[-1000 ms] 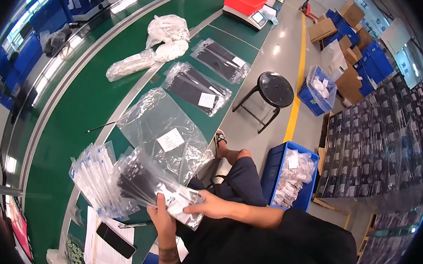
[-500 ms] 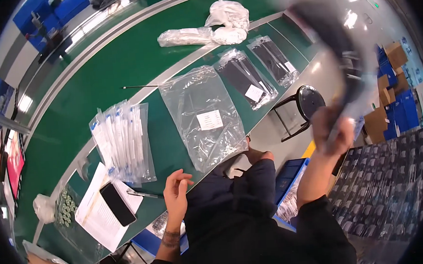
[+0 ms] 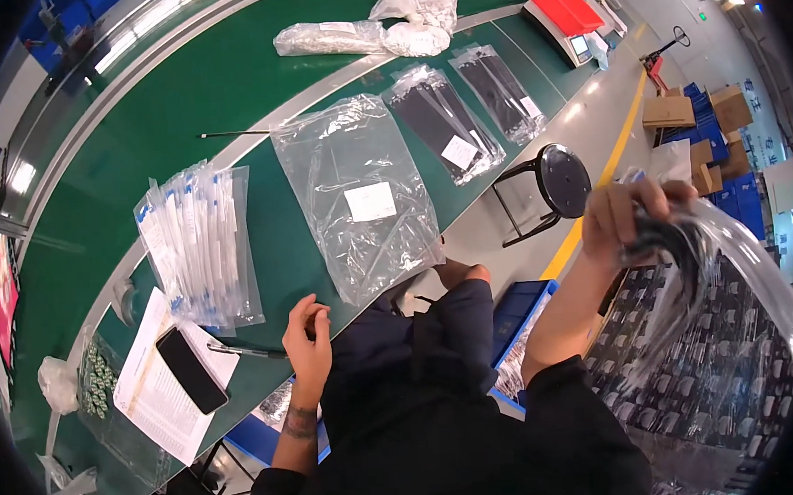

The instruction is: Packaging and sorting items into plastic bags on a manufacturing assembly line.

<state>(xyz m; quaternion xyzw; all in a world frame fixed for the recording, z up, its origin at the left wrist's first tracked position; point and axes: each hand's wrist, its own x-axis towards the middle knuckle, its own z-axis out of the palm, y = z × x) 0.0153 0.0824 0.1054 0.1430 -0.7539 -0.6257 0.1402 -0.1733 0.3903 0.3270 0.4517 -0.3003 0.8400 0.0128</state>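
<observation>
My right hand (image 3: 629,217) is closed around one end of a clear plastic bag of dark strips (image 3: 692,259), out to the right. The bag bends over and hangs down above a wide stack of similar bags (image 3: 747,398). At the table edge my left hand (image 3: 307,336) rests with its fingers loosely curled and nothing in them. A large clear bag with a white label (image 3: 318,175) lies flat ahead of it. Beyond that lie two labelled bags of dark strips, one nearer (image 3: 443,125) and one farther (image 3: 501,93). A pen (image 3: 247,352) lies to the left of my left hand.
A black phone (image 3: 192,370) lies on printed paper (image 3: 154,393). Nearby are a pile of clear sleeves (image 3: 199,247) and small green pieces (image 3: 96,383). White bags (image 3: 414,12) and a scale with a red tray (image 3: 566,7) stand farther off. A black stool (image 3: 550,182) is beside the table.
My right hand swung the bag of dark strips down from high over the table's far right end to above the stack. The view shifted slightly; my left hand's fingers curled more.
</observation>
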